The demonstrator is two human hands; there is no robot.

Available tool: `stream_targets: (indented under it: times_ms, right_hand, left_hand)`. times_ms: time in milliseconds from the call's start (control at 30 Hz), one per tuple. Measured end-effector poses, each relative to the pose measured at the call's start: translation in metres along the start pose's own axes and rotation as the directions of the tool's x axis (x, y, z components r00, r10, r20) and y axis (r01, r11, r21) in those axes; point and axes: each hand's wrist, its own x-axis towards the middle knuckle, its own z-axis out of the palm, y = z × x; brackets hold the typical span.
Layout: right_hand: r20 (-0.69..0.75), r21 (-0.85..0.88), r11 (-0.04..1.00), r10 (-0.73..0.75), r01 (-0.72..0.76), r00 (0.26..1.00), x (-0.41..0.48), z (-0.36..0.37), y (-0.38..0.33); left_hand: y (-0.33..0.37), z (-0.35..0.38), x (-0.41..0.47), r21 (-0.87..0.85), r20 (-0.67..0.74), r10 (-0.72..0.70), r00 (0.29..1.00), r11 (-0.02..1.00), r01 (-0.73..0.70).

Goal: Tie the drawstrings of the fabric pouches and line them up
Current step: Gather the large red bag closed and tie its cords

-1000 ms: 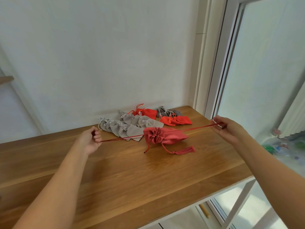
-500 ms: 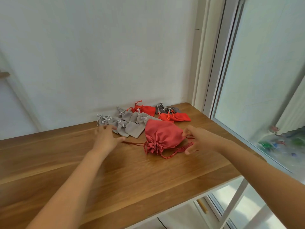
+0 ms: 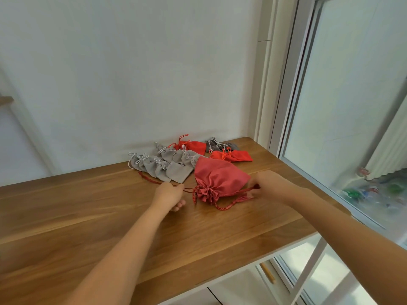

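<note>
Head camera looks down on a wooden counter (image 3: 88,216) set against a white wall, with a window (image 3: 352,106) filling the right of the frame. Just right of centre lies the large red pouch (image 3: 222,176), a satin-like bag with a soft sheen. Its body lies flat and fans toward the upper right, and its mouth (image 3: 207,193) is gathered into a tight ruffle pointing toward the lower edge.

A twisted red drawstring (image 3: 221,208) runs out of both sides of that ruffle. The left hand (image 3: 169,193) pinches the drawstring just left of the mouth, fingers curled over it, and the slack trails away toward the upper left. The right hand (image 3: 269,183) grips the cord on the opposite side, beside the pouch's lower right edge, where a tassel (image 3: 244,198) lies on the wood. The hands are apart, one on each side of the bag, probably so the two ends can be crossed into a knot over the closed mouth. The tying itself looks not yet begun.

Near the wall, the small pouches sit in overlapping rows like tiles. There are pale grey felt-like ones (image 3: 163,167) with white cords, bright red ones (image 3: 235,155) and a darker grey one (image 3: 220,145). Their necks are cinched and appear tied, so the large pouch seems the last to join them.
</note>
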Motion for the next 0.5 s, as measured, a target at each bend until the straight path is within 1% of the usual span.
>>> stream_targets:
  times_ms: [33,67,100,167,200,267,300,333,400,467,500]
  right_hand:
    - [0.001,0.029,0.999,-0.018,0.018,1.000,-0.001,-0.001,0.000]
    - [0.006,0.064,0.997,-0.039,0.038,0.999,-0.002,-0.002,0.000]
    - [0.012,0.101,0.993,-0.059,0.058,0.998,-0.004,-0.003,-0.001]
    - [0.017,0.159,0.983,-0.100,0.096,0.995,-0.007,-0.005,-0.002]
    - [0.020,0.170,0.979,-0.119,0.114,0.993,-0.008,-0.006,-0.003]
    - [0.031,0.187,0.973,-0.145,0.137,0.989,-0.010,-0.006,-0.003]
    - [0.029,0.196,0.970,-0.155,0.146,0.987,-0.011,-0.008,-0.003]
    - [0.024,0.205,0.967,-0.162,0.153,0.987,-0.011,-0.008,-0.002]
    - [0.012,0.225,0.962,-0.163,0.156,0.987,-0.012,-0.011,0.000]
    - [-0.026,0.272,0.949,-0.158,0.160,0.987,-0.014,-0.015,0.001]
    - [-0.066,0.314,0.935,-0.153,0.166,0.986,-0.016,-0.019,0.000]
  left_hand:
    - [0.004,0.002,-0.002,-0.108,0.075,-0.096,0.993,0.989,0.104]
    - [0.007,0.004,-0.002,-0.170,0.125,-0.141,0.982,0.972,0.161]
    - [0.007,0.006,0.000,-0.194,0.145,-0.153,0.978,0.964,0.180]
    - [0.010,0.011,0.004,-0.233,0.118,-0.145,0.982,0.958,0.169]
    - [0.010,0.013,0.006,-0.282,0.089,-0.144,0.986,0.945,0.164]
    - [0.012,0.015,0.010,-0.425,0.066,-0.170,0.983,0.887,0.182]
    - [0.013,0.016,0.011,-0.512,0.068,-0.176,0.982,0.838,0.186]
    - [0.014,0.016,0.012,-0.601,0.067,-0.164,0.984,0.781,0.171]
    - [0.018,0.014,0.010,-0.726,0.000,-0.084,0.996,0.686,0.058]
    - [0.025,0.008,0.004,-0.799,-0.073,0.047,0.996,0.595,-0.086]
    - [0.029,0.004,0.000,-0.805,-0.081,0.115,0.990,0.578,-0.133]
